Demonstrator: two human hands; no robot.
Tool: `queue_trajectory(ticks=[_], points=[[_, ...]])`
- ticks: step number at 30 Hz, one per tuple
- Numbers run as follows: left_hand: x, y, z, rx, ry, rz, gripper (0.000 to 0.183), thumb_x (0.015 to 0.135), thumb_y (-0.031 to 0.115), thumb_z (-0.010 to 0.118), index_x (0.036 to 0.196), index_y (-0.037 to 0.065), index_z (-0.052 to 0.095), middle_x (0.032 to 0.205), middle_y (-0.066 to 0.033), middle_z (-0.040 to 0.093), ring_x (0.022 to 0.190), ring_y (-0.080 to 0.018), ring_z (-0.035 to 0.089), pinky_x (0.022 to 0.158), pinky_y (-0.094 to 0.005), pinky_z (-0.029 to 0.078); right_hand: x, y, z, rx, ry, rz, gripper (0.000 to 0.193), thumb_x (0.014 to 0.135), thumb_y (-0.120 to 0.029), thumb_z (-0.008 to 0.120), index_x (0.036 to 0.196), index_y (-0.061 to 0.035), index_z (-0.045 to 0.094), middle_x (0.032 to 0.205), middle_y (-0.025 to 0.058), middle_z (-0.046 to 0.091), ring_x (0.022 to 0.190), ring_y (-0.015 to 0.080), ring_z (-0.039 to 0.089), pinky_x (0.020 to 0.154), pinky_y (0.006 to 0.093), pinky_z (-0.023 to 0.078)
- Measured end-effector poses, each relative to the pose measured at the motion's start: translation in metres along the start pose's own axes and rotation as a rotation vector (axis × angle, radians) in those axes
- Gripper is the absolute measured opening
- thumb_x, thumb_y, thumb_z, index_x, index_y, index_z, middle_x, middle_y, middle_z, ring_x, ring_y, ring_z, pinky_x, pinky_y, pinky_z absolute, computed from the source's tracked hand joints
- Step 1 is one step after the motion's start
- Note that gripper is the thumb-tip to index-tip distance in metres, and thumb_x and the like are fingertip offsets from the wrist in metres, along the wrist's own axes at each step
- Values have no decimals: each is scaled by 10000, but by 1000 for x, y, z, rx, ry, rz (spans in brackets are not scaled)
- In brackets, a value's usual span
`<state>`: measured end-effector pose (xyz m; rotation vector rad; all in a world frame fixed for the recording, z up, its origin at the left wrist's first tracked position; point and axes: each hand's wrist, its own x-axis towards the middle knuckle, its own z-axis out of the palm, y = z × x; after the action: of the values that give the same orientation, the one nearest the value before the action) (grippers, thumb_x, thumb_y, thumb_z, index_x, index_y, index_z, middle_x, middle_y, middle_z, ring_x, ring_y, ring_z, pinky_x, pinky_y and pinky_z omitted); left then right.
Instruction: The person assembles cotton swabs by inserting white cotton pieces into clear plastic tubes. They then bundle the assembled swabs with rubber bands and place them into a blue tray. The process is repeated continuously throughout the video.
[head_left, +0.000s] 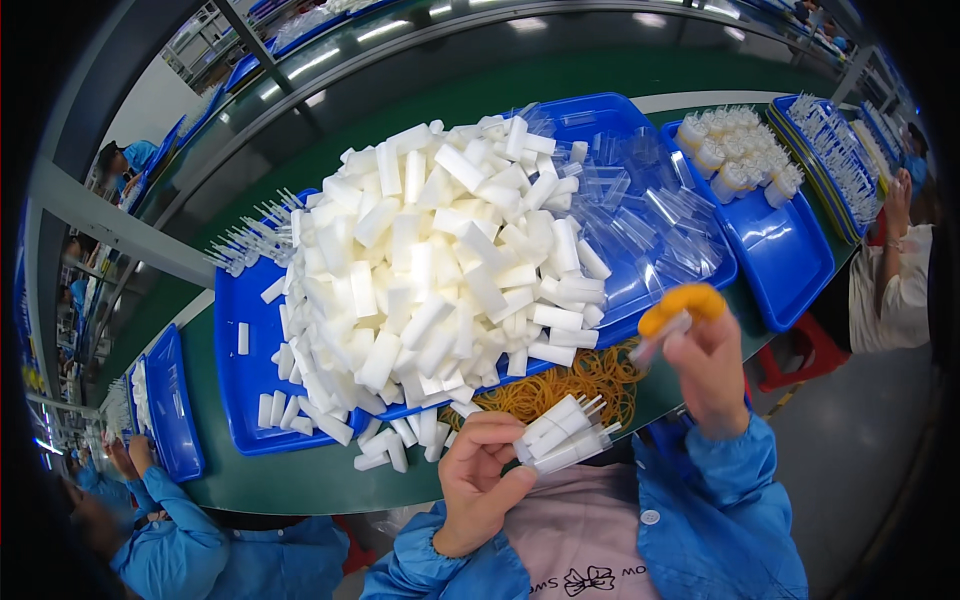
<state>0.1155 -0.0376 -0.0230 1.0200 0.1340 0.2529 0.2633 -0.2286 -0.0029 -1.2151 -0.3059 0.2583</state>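
My left hand [482, 482] is closed on a small bundle of white foam-covered sticks [567, 436], with thin white rod ends poking out toward the right. My right hand [708, 375] is raised to the right of the bundle, wearing yellow-orange finger cots [684, 306]. Its fingers are pinched around something small and pale, too blurred to name. Between the hands and the trays lies a tangle of yellow rubber bands [570, 385]. Behind that rises a large heap of white foam blocks [430, 260].
A blue tray [228, 370] lies under the heap; another blue tray [722, 270] holds clear plastic tubes [650, 215]. White rods [262, 232] stand at left. Bundled white pieces [738, 150] fill part of a right-hand tray [785, 262]. Co-workers sit left [200, 545] and right [895, 290].
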Motion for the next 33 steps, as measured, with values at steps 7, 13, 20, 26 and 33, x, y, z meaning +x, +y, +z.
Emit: queue_trajectory(ticks=[7,13,20,26,33], points=[[-5,0,-1,379,0,223,378,673,-21,731,1018,-16,576,1080,-143,507,961,-199,535,843,-305,438,-32,4,25,139,-5,54,341,792,28,596,1112,11,479,998,135,598,866,211,639,811,333,520],[-8,1,0,544,5,309,377,658,64,749,983,-6,571,1035,-142,513,905,-195,519,811,-305,427,-32,4,22,94,-62,70,353,798,13,633,1112,14,470,969,142,612,846,189,644,806,305,517],[-6,13,9,706,-46,242,524,629,63,757,1118,-28,592,1017,-132,521,874,-199,537,764,-289,448,-34,5,26,125,-95,81,341,797,-22,674,1071,15,474,964,155,619,863,219,654,805,323,525],[-2,23,10,820,-189,238,487,633,65,741,1102,-9,632,1026,-118,491,875,-190,523,754,-278,444,-35,1,26,102,-107,53,340,788,-18,688,1059,21,486,965,159,620,863,241,663,801,334,530],[3,19,1,834,-354,250,478,650,21,720,1114,-19,616,1078,-123,439,895,-196,515,767,-295,449,-34,-1,15,48,-224,53,348,782,-12,694,1079,41,520,1029,179,612,878,228,654,799,326,528]])
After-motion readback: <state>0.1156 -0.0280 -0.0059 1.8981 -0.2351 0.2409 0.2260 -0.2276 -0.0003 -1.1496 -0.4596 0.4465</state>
